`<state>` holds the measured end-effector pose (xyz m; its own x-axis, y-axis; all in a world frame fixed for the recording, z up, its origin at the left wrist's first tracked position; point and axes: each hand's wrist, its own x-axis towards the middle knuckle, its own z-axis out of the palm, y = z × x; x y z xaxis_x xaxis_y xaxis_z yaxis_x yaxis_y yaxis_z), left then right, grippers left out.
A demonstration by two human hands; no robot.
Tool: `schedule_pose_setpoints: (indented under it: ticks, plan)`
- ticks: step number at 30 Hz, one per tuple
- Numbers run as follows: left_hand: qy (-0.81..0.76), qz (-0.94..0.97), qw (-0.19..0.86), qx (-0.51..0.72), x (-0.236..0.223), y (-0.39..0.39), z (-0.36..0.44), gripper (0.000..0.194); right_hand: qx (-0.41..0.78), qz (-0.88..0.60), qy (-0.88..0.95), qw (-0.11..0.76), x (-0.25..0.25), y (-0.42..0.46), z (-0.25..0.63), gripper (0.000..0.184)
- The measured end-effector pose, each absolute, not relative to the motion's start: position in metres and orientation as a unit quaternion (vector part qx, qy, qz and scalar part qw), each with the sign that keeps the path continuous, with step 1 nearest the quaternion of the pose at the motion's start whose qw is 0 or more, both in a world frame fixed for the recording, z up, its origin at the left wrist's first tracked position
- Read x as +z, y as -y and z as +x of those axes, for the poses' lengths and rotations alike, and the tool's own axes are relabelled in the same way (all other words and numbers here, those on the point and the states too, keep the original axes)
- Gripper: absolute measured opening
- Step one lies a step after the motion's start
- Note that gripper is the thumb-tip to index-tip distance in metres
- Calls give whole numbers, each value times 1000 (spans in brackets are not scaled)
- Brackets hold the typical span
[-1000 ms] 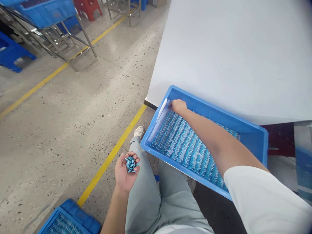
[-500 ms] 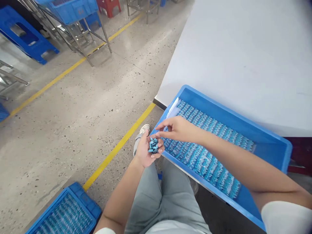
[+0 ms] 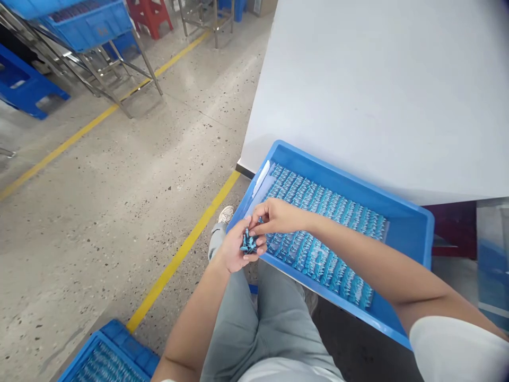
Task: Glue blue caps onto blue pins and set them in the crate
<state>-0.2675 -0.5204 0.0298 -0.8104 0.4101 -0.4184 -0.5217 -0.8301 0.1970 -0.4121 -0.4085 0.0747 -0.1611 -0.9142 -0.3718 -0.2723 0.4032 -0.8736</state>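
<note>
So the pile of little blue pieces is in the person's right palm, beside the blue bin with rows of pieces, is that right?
Not quite: the head view shows the pile of little blue pieces in the palm of the left hand, not the right hand. It is indeed beside the blue bin with rows of pieces.

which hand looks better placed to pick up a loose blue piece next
Probably the right hand: its fingers are right at the loose blue pieces, while the left hand cups them.
</note>
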Motion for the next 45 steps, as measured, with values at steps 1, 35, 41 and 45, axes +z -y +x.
schedule_pose_setpoints:
  ticks: [1,35,41,45]
  plan:
    - [-161,-181,250,937,30,519,-268,40,-337,-425,-676,500,75,407,-413,28]
    - [-287,-236,29,928,29,518,-268,35,-578,-205,-678,405,71,407,-396,37]
    - [-333,-261,-25,906,21,514,-272,29,-575,-186,-749,271,45,391,-378,31]
    - [-367,-279,-34,886,13,511,-274,29,-524,-221,-790,228,36,382,-373,29]
